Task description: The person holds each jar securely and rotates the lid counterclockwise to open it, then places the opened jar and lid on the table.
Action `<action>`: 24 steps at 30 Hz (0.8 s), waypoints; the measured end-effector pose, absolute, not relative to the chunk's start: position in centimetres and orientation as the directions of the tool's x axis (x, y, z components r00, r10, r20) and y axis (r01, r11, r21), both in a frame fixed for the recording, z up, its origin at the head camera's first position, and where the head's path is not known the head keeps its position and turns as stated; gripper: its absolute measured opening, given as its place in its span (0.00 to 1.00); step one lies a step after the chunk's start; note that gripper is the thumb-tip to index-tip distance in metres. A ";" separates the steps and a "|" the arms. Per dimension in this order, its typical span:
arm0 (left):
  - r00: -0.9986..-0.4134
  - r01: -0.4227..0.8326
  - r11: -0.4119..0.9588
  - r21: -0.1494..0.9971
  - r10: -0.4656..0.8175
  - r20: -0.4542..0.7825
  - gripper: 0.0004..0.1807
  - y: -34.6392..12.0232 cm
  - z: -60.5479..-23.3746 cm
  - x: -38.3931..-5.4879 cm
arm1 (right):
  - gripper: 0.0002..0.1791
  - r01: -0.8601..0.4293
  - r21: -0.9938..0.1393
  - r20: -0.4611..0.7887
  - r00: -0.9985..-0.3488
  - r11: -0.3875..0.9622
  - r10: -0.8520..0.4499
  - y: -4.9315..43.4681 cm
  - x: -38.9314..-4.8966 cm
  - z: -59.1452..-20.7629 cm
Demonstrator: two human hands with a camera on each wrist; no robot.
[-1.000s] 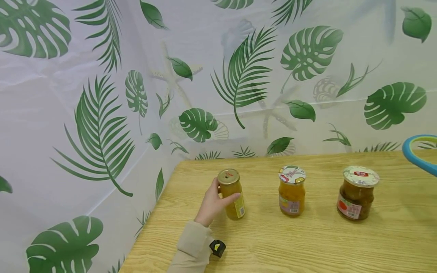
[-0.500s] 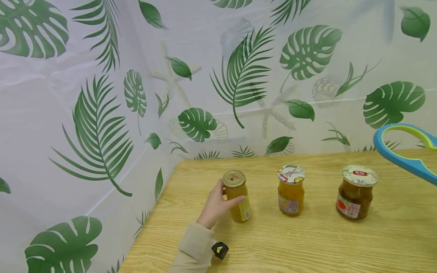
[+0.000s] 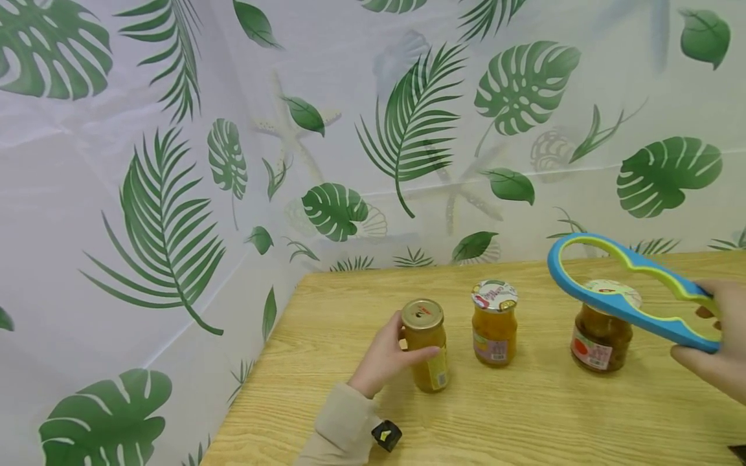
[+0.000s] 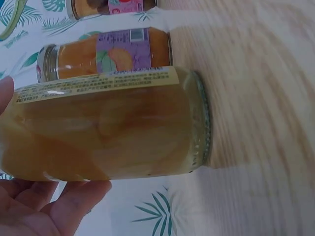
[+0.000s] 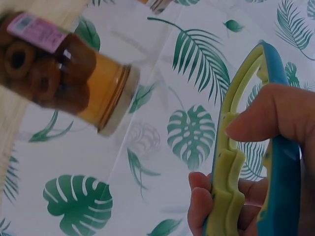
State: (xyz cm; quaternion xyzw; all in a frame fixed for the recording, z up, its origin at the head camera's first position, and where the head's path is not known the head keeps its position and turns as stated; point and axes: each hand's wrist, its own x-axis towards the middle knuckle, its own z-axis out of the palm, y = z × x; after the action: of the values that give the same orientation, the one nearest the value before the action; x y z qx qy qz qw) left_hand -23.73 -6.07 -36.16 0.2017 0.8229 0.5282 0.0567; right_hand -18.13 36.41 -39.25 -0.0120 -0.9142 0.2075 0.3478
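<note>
In the head view my left hand (image 3: 381,359) grips a tall glass jar (image 3: 428,340) of yellow fruit with a gold lid, thumb across the near side. The left wrist view shows this jar (image 4: 103,132) close up, fingers (image 4: 74,206) along its side and its base near the wood. My right hand (image 3: 723,353) holds a blue jar opener (image 3: 635,316) with lime-green, scalloped inner edges by its narrower end. Its wide loop hangs to the left, overlapping a dark fruit jar's lid in the head view. In the right wrist view, the thumb (image 5: 258,113) lies over the opener (image 5: 227,182).
An orange fruit jar (image 3: 494,333) with a patterned white lid stands just right of the gripped jar. Farther right is the dark fruit jar (image 3: 603,336). The wooden table (image 3: 495,421) meets leaf-print sheeting (image 3: 431,220) at its back and left.
My left hand has moved right and slightly nearer with the gold-lidded jar, toward the orange jar. The jar opener has come in leftward from the right edge, and my right hand now shows.
</note>
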 end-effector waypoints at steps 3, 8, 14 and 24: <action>-0.908 0.267 0.359 0.894 0.403 0.109 0.35 -5.8 -36.0 -23.4 | 0.51 -0.081 -0.356 0.528 -0.839 0.931 0.129 29.7 -15.1 -33.3; -0.901 0.258 0.352 0.900 0.424 0.092 0.36 -5.3 -36.2 -23.3 | 0.47 -0.125 -0.280 0.437 -0.899 0.952 0.010 25.6 -13.9 -29.9; -0.879 0.289 0.341 0.894 0.464 0.108 0.34 -4.6 -36.2 -22.8 | 0.42 -0.211 -0.244 0.412 -0.906 0.947 -0.096 23.5 -14.2 -29.6; -0.832 0.319 0.286 0.904 0.542 0.122 0.31 -3.5 -36.1 -21.8 | 0.37 -0.329 -0.213 0.437 -0.874 0.920 -0.211 19.9 -14.8 -30.0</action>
State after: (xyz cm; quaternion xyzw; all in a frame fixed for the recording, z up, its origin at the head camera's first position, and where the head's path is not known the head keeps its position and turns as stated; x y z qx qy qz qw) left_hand -21.85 -3.54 -36.13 0.2705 0.7950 0.5327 0.1047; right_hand -14.85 19.95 -30.00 0.1411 -0.9576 0.1416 0.2076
